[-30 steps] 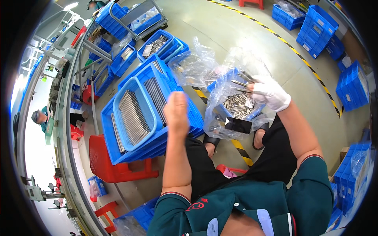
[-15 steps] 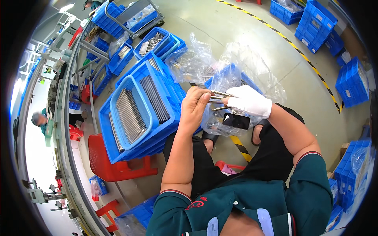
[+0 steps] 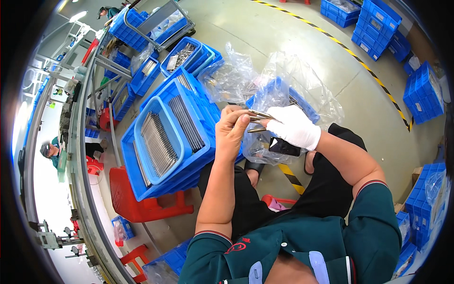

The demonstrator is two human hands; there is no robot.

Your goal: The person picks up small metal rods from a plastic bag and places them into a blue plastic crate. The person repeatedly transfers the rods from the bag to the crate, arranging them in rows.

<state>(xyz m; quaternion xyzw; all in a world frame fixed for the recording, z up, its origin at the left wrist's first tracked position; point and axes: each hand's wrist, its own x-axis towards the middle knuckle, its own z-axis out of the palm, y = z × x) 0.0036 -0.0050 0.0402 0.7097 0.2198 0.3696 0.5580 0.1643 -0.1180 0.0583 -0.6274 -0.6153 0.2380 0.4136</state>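
- The dark green polo shirt (image 3: pixel 302 236) has a small red emblem stitched on the chest; from where I stand it's too blurred to read.
- Small pale labels sit on the sides of the stacked blue plastic crates (image 3: pixel 376 31) across the floor, their print too fine to make out.
- A white paper card (image 3: pixel 172 62) rests in the far basket of loose metal parts, likewise illegible.
- Both forearms reach forward over the lap, elbows bent outward, and the hands meet in front of the knees.
- The bare left hand (image 3: pixel 230 133) is raised, thumb and fingers pinching the near ends of several slim shiny metal rods (image 3: pixel 257 119).
- The right hand (image 3: pixel 294 127), in a white glove, lies palm down, fingers pointing left, grasping the rods' other ends.
- Those rods span the narrow gap between the hands, above a crumpled clear plastic bag (image 3: pixel 257 152).
- Left of them, a light blue mesh basket (image 3: pixel 152 105) holds rods in neat rows.
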